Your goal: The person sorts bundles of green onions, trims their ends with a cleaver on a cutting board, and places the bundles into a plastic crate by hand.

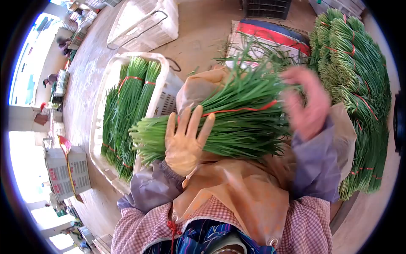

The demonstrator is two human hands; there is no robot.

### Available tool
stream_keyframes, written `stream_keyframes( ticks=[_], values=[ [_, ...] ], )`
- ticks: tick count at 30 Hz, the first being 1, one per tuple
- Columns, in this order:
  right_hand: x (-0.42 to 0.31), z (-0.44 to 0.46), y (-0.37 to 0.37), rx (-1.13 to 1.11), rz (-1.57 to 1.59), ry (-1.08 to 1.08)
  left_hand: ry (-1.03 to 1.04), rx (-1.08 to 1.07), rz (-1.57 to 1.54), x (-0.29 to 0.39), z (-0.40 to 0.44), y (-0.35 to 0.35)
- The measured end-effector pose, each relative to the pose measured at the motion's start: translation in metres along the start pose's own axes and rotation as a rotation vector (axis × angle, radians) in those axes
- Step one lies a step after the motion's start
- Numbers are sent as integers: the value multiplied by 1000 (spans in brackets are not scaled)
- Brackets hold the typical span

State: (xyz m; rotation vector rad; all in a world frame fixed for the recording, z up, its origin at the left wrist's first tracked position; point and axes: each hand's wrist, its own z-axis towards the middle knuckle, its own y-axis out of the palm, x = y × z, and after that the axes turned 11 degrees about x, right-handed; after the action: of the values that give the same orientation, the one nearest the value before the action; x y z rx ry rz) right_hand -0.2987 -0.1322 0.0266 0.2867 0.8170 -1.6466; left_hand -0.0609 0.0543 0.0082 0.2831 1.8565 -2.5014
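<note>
A thick bunch of garlic chives (241,122) lies across my lap, pale stem ends to the left and green leaves to the right. An orange-red band (241,111) runs over it. My left hand (185,139), in a pale yellow glove, lies on the stem part with its fingers spread. At the leaf end my right hand (308,101) is bare and smeared by motion, its fingers bent; whether it grips any leaves cannot be made out. A tan apron (237,182) covers my lap under the bunch.
On the left, a white plastic crate (98,122) holds several tied bunches. A tall pile of banded bunches (355,93) stands at the right. Loose leaves lie on a red, blue and white sack (270,40) ahead. Another white crate (146,25) and a dark crate (266,7) stand farther off.
</note>
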Motion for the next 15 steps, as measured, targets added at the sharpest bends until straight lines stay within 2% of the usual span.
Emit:
stream_keyframes(
  ticks=[2,3,5,6,7,9,11,12,15],
  values=[
    [-36,-9,37,-351,-36,-329,1,19,-20,0,-3,2],
    [-36,-12,49,-413,-7,-345,-11,-4,-27,-1,-5,-1],
    [-10,-26,57,-157,96,-191,-34,-51,-53,-1,-8,-7],
    [-9,-25,50,-59,185,-73,-47,11,-61,-1,-13,-1],
    [-13,-21,41,-32,256,-50,-70,24,-65,0,-16,0],
    [-33,-25,29,-169,272,-1,-99,55,-82,1,-16,4],
    [-40,-37,39,-337,216,-50,-94,67,-84,2,-12,5],
    [-39,-46,43,-428,106,21,-90,77,-79,3,-11,7],
    [-39,-63,58,-436,16,298,-59,124,-10,6,-8,12]
  ],
)
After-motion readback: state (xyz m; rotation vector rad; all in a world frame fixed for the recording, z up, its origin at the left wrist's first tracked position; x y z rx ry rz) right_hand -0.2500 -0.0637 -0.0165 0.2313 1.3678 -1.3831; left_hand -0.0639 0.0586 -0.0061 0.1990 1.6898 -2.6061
